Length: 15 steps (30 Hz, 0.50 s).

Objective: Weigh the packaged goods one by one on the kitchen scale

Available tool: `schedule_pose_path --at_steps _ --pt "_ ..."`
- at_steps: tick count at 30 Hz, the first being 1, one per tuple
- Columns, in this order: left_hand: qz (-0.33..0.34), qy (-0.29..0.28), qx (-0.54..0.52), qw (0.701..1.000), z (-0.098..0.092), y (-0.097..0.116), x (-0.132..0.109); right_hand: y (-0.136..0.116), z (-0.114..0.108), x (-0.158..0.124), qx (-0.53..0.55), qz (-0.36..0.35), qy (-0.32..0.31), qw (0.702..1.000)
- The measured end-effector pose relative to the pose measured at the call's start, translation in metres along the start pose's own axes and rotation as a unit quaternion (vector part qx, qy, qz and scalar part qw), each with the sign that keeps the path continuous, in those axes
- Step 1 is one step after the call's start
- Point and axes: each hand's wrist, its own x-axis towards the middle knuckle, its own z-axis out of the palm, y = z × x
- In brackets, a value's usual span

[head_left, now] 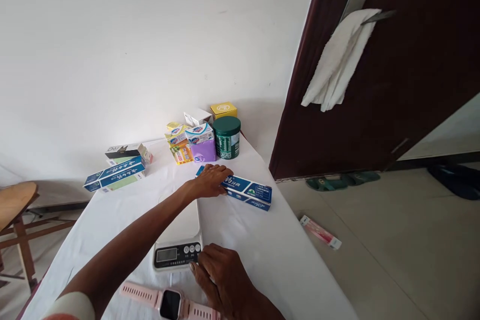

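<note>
My left hand (212,181) reaches across the white kitchen scale (180,230) and is wrapped over a blue toothpaste box (249,191), which lies on the white cloth to the right of the scale's far end. My right hand (221,275) is at the scale's front right corner, beside the button panel; its fingers are curled, and whether anything is between them is hidden. The scale's display looks blank. A pink smartwatch (170,304) lies on the cloth in front of the scale, its right strap partly behind my right hand.
A green tub (227,137), soap boxes (200,142) and a yellow box (224,110) stand at the table's back. More toothpaste boxes (116,174) lie at left. On the floor are a pink box (320,232) and green slippers (327,183). A wooden stool (17,202) stands left.
</note>
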Motion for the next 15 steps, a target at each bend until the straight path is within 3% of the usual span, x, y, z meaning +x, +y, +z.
schedule_pose_path --at_steps 3,6,11,15 --pt "-0.005 0.021 -0.016 1.000 0.004 -0.001 -0.009 0.004 -0.005 0.003 -0.004 0.011 0.018 1.000" --pt "-0.023 0.087 -0.046 0.995 0.007 -0.002 -0.038 0.011 -0.010 0.003 -0.006 0.034 0.050 0.998" --pt "-0.094 0.213 -0.055 0.971 0.011 -0.025 -0.122 0.025 -0.011 0.000 0.067 0.127 0.061 0.988" --pt "-0.237 0.237 -0.011 0.942 0.008 -0.071 -0.200 0.034 -0.014 0.002 0.137 0.258 0.019 0.956"
